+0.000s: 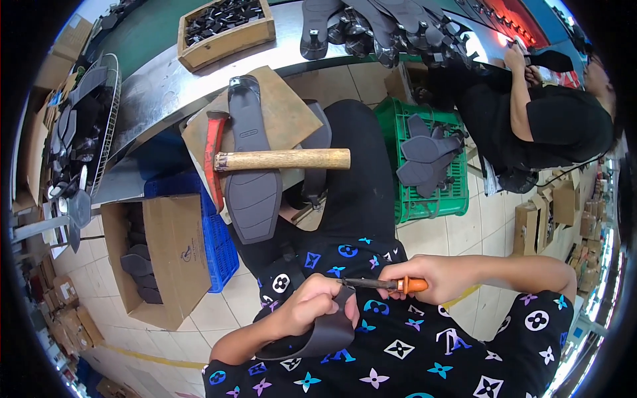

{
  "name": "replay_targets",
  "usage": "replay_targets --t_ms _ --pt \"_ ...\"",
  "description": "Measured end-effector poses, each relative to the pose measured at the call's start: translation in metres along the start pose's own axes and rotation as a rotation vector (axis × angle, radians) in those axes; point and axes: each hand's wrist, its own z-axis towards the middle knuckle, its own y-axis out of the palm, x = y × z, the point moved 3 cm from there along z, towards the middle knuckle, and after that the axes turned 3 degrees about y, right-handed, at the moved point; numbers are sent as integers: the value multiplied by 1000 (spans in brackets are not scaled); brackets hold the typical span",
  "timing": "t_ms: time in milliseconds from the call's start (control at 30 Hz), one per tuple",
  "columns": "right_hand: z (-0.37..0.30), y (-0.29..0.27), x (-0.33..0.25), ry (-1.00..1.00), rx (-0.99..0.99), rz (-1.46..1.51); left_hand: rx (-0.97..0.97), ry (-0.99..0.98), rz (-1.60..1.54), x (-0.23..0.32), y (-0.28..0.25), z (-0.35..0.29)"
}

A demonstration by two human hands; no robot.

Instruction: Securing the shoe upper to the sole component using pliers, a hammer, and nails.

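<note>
My left hand [312, 306] is closed on a dark sandal [335, 331] in front of my chest. Its wide, smooth strap curves below my fingers, and part of the sole is hidden by my hand and forearm. My right hand [431, 278] grips orange-handled pliers [415, 285]. Their dark metal tip points left and meets the upper edge of the strap by my left fingers. Across my lap, a hammer [285, 159] with a red head and wooden handle lies over a dark shoe sole [252, 205]. Under them is a brown board [285, 106].
A metal bench [152, 86] carries a wooden box of small dark parts [225, 50] and heaped soles [411, 23]. A green crate [431, 205] stands right, a cardboard box [176, 259] and blue crate [222, 252] left. Another person [557, 119] works at far right.
</note>
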Motion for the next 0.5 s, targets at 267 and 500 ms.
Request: replay_targets --t_ms 267,500 --pt "-8 -4 -22 -81 230 -497 83 -34 160 13 -7 -8" --pt "-23 -25 -25 -95 552 -590 48 -15 -11 24 -4 -9"
